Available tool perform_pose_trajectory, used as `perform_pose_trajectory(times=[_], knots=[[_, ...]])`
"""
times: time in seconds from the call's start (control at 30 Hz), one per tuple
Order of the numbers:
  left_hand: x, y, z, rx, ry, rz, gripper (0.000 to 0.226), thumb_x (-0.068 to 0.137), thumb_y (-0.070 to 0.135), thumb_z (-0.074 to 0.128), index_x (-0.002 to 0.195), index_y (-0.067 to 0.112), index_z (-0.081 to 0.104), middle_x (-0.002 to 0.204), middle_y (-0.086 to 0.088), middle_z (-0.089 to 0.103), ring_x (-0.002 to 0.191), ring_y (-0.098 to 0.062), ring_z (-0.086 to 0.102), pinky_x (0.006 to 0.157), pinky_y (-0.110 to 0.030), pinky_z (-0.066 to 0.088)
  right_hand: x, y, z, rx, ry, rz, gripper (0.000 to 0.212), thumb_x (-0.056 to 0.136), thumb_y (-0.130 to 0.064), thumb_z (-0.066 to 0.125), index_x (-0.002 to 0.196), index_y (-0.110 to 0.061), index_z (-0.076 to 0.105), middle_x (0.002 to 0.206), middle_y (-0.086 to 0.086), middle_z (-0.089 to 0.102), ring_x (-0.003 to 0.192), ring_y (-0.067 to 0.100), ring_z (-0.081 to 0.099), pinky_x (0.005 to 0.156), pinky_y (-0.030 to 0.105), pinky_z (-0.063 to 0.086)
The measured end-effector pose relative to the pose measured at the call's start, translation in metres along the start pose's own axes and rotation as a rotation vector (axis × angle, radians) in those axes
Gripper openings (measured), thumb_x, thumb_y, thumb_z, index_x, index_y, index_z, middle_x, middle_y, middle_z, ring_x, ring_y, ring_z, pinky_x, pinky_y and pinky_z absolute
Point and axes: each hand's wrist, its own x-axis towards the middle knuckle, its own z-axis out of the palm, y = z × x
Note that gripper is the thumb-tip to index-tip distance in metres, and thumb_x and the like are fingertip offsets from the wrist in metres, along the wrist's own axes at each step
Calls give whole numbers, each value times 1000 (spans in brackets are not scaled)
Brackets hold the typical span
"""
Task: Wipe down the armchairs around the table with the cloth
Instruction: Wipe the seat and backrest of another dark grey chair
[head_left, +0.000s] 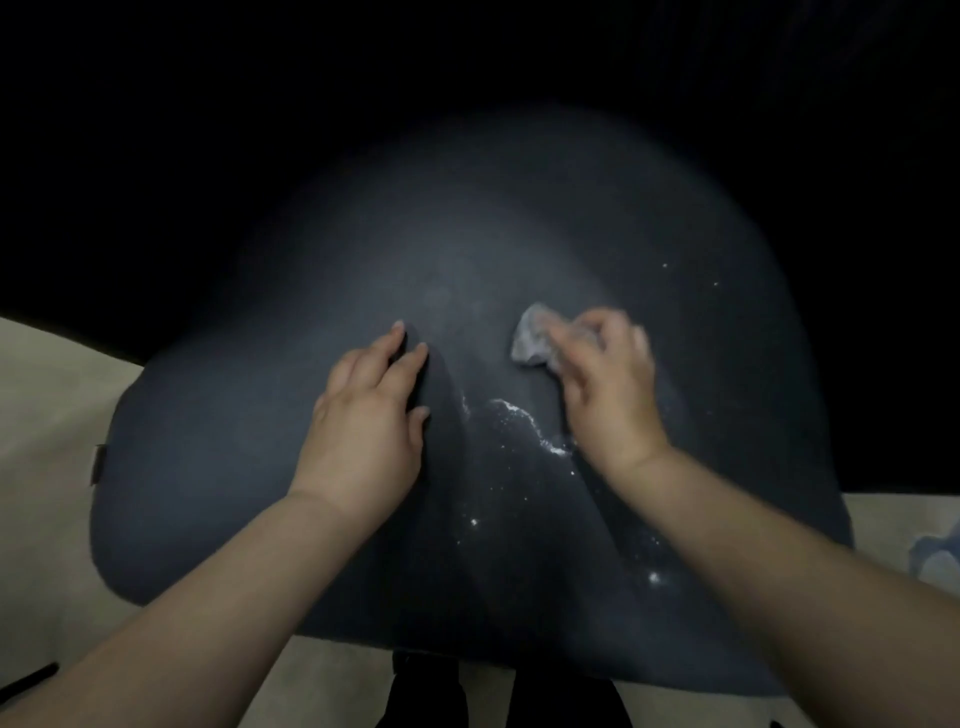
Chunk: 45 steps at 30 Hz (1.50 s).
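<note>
A dark grey upholstered armchair (218, 457) fills the middle of the view, its surface folded into a crease down the centre. White crumbs and dust (524, 421) lie scattered along the crease and to the right of it. My left hand (363, 415) rests flat on the fabric left of the crease, fingers straight. My right hand (608, 384) grips a crumpled pale grey cloth (532, 338) and presses it onto the fabric just above the crumbs. The cloth and right hand are blurred.
Pale beige floor (47, 415) shows at the left, at the right edge and below the chair. A small dark tag (100, 463) sticks out of the chair's left side. The background above the chair is black. Dark legs stand at the bottom centre (467, 691).
</note>
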Motion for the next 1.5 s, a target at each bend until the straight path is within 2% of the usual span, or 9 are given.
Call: perform_pose_trajectory(times=[0.1, 0.3, 0.6, 0.73, 0.87, 1.07, 1.2, 1.33, 1.5], knots=[[18, 13, -3, 5, -8, 38, 58, 86, 12, 61, 141, 17, 44, 153, -2, 30, 132, -26, 28, 107, -47, 33, -4, 1, -11, 50, -42, -56, 38, 82, -5, 68, 115, -23, 70, 104, 11, 57, 91, 34, 49, 83, 43, 45], [64, 10, -9, 69, 25, 11, 56, 88, 14, 57, 142, 18, 42, 154, -5, 28, 134, -32, 28, 109, -47, 29, 83, 66, -42, -147, 116, 106, 37, 85, -11, 62, 120, -26, 66, 114, 10, 54, 106, 36, 46, 90, 39, 36], [66, 8, -2, 123, 16, -91, 56, 90, 20, 56, 144, 19, 38, 154, -1, 28, 132, -34, 25, 108, -47, 27, 2, 40, -34, 25, -32, -94, 41, 80, -1, 67, 115, -23, 70, 106, 9, 57, 94, 34, 50, 82, 47, 45], [66, 12, 3, 158, 41, -92, 56, 90, 22, 55, 144, 19, 38, 153, 0, 29, 131, -31, 25, 107, -48, 28, 79, 91, -61, -114, 238, 179, 37, 85, -11, 59, 120, -22, 65, 115, 13, 54, 103, 37, 48, 92, 47, 40], [67, 13, 9, 154, 69, -103, 55, 91, 21, 54, 143, 18, 39, 153, 0, 31, 130, -31, 26, 106, -49, 28, 76, 102, -54, -94, 188, 347, 41, 90, -11, 56, 130, -23, 59, 119, 14, 50, 109, 35, 45, 98, 40, 36], [67, 18, 10, 126, 56, -125, 55, 91, 19, 53, 144, 16, 38, 154, 0, 29, 131, -32, 25, 106, -50, 28, -19, 47, -40, 52, 0, 59, 41, 82, -2, 67, 116, -24, 69, 104, 9, 55, 93, 31, 49, 84, 45, 44], [68, 12, 6, 147, 52, -90, 56, 90, 19, 55, 143, 17, 39, 153, -1, 31, 129, -30, 26, 105, -51, 30, 43, 89, -61, -115, 231, 263, 38, 87, -9, 62, 122, -24, 65, 114, 13, 52, 103, 34, 46, 91, 41, 39], [65, 4, 8, 147, 69, -30, 55, 90, 17, 57, 142, 16, 41, 151, -1, 34, 127, -33, 29, 104, -52, 31, 49, 107, -60, -69, 294, 494, 37, 91, -14, 58, 127, -22, 60, 114, 6, 47, 110, 28, 43, 99, 30, 33], [58, 8, 5, 106, 18, -43, 55, 92, 17, 54, 144, 16, 37, 155, -1, 27, 137, -30, 21, 111, -48, 24, -44, 44, -37, 71, 146, 237, 48, 80, 1, 66, 120, -25, 66, 100, 2, 47, 95, 23, 48, 90, 26, 39]])
